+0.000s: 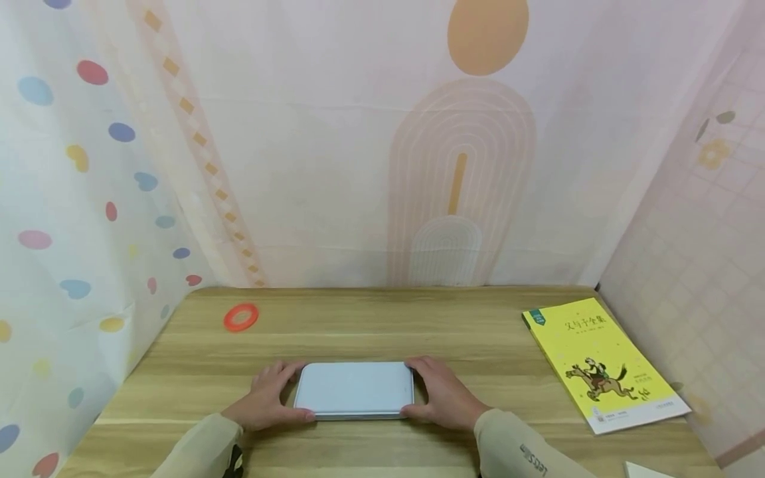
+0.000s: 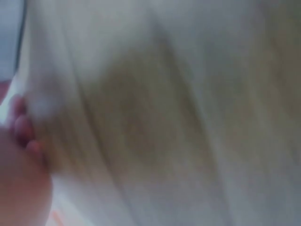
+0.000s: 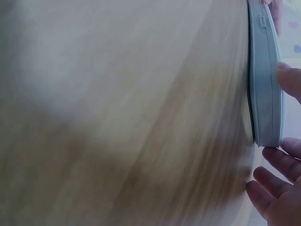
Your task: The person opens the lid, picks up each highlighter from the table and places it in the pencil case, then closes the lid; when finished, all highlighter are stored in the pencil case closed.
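A pale blue-white zippered case [image 1: 355, 388], flat and rectangular with rounded corners, lies level at the front middle of the wooden table. My left hand [image 1: 267, 397] holds its left end, thumb at the near corner and fingers at the far one. At the opposite end my right hand [image 1: 445, 393] grips it the same way. The right wrist view shows the grey-blue side of the case [image 3: 266, 80] with a small zip pull, and the right hand [image 3: 284, 188] at its end. Only part of the left hand [image 2: 21, 174] and a corner of the case [image 2: 9, 42] show in the left wrist view, blurred.
An orange-red ring [image 1: 241, 318] lies at the back left of the table [image 1: 382, 325]. A yellow book [image 1: 603, 365] with a cartoon horse rests at the right edge. A white corner of something [image 1: 642, 470] shows at front right. Patterned curtains [image 1: 311, 166] enclose the back and sides.
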`<state>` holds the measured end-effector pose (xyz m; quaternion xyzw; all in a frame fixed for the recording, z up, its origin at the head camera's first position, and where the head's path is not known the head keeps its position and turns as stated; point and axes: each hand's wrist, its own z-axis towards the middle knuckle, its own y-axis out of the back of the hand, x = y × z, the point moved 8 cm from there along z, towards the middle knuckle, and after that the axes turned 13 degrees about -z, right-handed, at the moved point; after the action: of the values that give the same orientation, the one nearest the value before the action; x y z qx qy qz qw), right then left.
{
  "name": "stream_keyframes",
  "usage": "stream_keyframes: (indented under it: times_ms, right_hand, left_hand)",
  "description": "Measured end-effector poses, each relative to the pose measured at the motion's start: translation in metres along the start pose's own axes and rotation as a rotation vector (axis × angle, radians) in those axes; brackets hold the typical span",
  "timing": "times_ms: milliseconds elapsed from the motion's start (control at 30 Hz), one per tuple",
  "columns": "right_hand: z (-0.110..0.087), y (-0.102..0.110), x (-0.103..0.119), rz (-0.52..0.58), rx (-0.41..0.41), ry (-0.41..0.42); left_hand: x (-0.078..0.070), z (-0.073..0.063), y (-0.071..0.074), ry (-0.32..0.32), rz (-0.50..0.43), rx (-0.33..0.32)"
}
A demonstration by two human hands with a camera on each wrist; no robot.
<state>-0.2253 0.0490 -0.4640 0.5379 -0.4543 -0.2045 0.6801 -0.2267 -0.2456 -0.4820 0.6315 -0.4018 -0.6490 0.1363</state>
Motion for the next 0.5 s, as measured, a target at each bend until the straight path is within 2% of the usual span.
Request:
stream_keyframes:
  times_ms: [267, 400, 500]
  right_hand:
    - [-0.001, -0.001, -0.001, -0.014, 0.009, -0.006]
    - [0.0, 0.001, -0.002, -0.049, 0.015, -0.006]
    - [-0.001, 0.008, -0.005, -0.064, -0.006, -0.004]
  left_hand:
    - [-0.001, 0.001, -0.002, 0.024, -0.001, 0.012]
    - [-0.006, 0.007, 0.001, -0.017, 0.02, 0.007]
    - [-0.011, 0.014, 0.009, -0.044, -0.003, -0.033]
